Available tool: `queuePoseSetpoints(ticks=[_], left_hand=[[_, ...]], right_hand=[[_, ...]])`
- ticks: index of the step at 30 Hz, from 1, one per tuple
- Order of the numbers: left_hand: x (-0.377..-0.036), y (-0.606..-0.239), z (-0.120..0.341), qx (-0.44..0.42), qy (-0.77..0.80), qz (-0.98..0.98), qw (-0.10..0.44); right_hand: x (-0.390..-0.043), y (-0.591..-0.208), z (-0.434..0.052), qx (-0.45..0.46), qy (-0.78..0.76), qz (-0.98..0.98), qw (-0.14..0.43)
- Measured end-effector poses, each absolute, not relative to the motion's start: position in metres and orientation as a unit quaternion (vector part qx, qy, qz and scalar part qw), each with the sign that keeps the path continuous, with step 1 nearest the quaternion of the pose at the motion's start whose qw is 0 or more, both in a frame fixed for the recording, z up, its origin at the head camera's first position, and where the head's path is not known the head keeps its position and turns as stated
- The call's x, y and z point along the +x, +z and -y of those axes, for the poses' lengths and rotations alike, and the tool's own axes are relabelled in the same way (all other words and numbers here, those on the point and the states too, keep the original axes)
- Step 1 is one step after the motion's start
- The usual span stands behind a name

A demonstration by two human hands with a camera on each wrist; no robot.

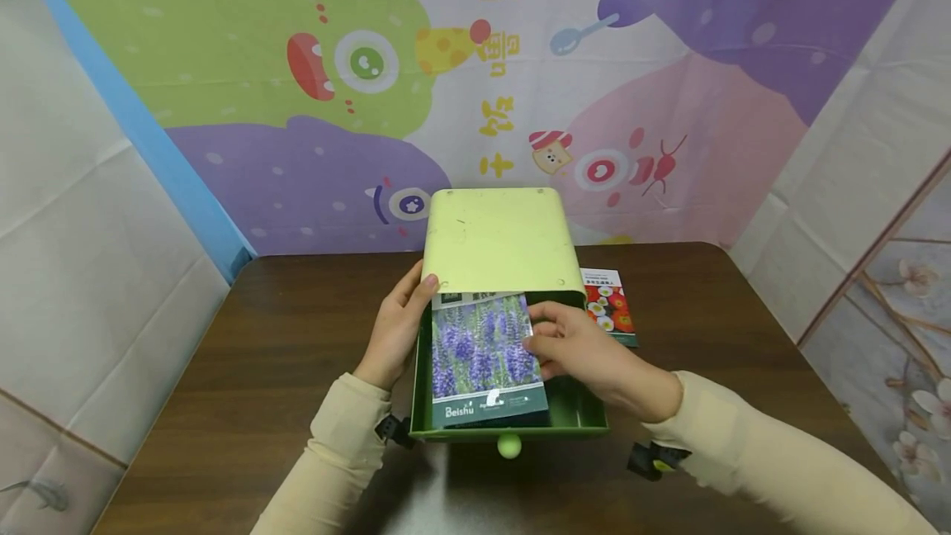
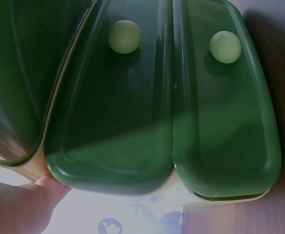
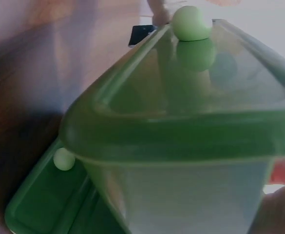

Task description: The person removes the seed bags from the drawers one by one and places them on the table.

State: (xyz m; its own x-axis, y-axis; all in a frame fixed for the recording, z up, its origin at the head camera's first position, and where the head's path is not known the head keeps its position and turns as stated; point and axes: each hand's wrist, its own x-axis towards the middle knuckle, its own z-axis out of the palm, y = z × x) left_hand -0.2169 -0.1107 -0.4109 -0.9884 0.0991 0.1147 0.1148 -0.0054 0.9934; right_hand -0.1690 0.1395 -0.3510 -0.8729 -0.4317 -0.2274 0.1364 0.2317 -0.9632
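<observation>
A light-green cabinet (image 1: 501, 238) with dark green drawers stands on the table. Its top drawer (image 1: 587, 407) is pulled out. Inside lies a seed packet (image 1: 479, 353) printed with purple flowers and marked Beishu, its far end at the cabinet's front edge. My right hand (image 1: 583, 349) pinches the packet's right edge; part of its fingers is hidden. My left hand (image 1: 397, 329) rests against the cabinet's left side, thumb at the top front corner. The left wrist view shows two closed lower drawers with round knobs (image 2: 125, 36) and part of the left hand (image 2: 23, 202) touching the side.
To the cabinet's right lies another packet (image 1: 609, 308) with red and white flowers. The dark wooden table (image 1: 282, 353) extends to both sides. Behind it hangs a cartoon-printed cloth (image 1: 475, 89). The open drawer's knob (image 1: 509, 446) sticks out towards me.
</observation>
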Motion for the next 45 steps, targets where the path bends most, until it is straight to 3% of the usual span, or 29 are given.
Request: queuePoseSetpoints(ticks=[28, 45], left_hand=[[-0.217, -0.409, 0.109, -0.075, -0.729, 0.680, 0.009], [-0.216, -0.410, 0.108, -0.054, -0.749, 0.660, -0.011]], right_hand=[[-0.134, -0.330, -0.167, -0.094, -0.614, -0.735, 0.272], [-0.152, -0.310, -0.194, -0.117, -0.662, -0.716, 0.189]])
